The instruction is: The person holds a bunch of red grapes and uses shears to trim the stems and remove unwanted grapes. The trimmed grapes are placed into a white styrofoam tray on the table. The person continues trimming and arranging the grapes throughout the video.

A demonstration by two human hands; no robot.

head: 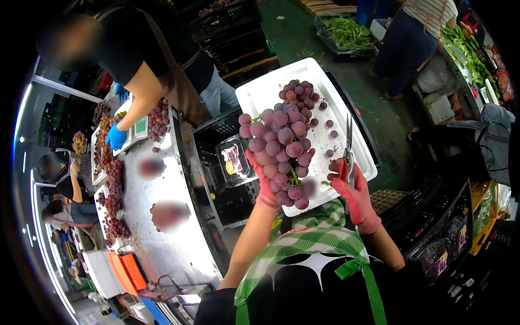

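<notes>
My left hand [266, 193], in a pink-red glove, supports a large bunch of reddish-purple grapes [280, 138] from its left side and beneath. Its fingers are partly hidden by the fruit. My right hand [359, 203], gloved alike, holds a pair of pointed snips [348, 152] with red handles, blades directed away from me. The blades look close together, to the right of the bunch. Below both hands lies a white plastic tray [260, 95]. A smaller bunch [300, 91] shows behind the held one, and several loose grapes [334, 134] are scattered on the tray.
Left of the tray, a black crate [209, 174] contains a clear plastic punnet [232, 160] with a label. Farther left, a metal table [142, 243] carries grape bunches [113, 183]. A co-worker's blue-gloved hand [117, 137] reaches over it beside a scale [140, 126]. Black crates [438, 219] stand right.
</notes>
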